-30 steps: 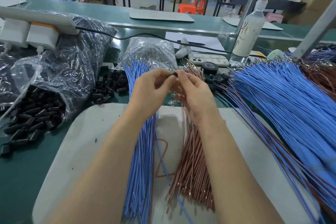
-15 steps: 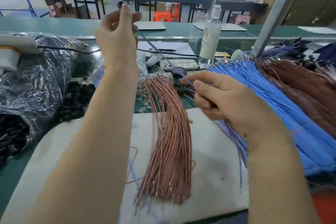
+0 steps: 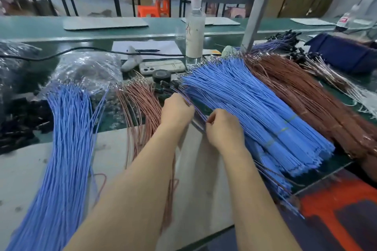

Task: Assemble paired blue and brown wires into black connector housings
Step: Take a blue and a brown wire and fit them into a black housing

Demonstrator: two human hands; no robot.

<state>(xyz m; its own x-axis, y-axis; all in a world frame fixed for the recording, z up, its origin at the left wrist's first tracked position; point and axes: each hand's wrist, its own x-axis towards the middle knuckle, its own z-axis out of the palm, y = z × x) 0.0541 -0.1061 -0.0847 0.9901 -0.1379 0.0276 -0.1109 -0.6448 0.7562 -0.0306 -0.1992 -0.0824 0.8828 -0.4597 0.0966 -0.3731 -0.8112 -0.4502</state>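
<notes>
Thin paired wires (image 3: 199, 112) stretch between two hands, at the left edge of a large blue wire bundle (image 3: 255, 108). The left hand (image 3: 177, 112) pinches their far end with curled fingers. The right hand (image 3: 224, 128), also curled, pinches them nearer the person.

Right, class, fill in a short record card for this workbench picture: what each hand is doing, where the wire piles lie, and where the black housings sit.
Left hand: grips a thin wire pair beside the big blue bundle
Right hand: pinches that wire pair, nearer the person
Loose blue wires: far left, trailing over the white mat
Loose brown wires: just left of the left hand
Dark brown bundle: right of the big blue bundle
Black housings: heap at the left edge
</notes>
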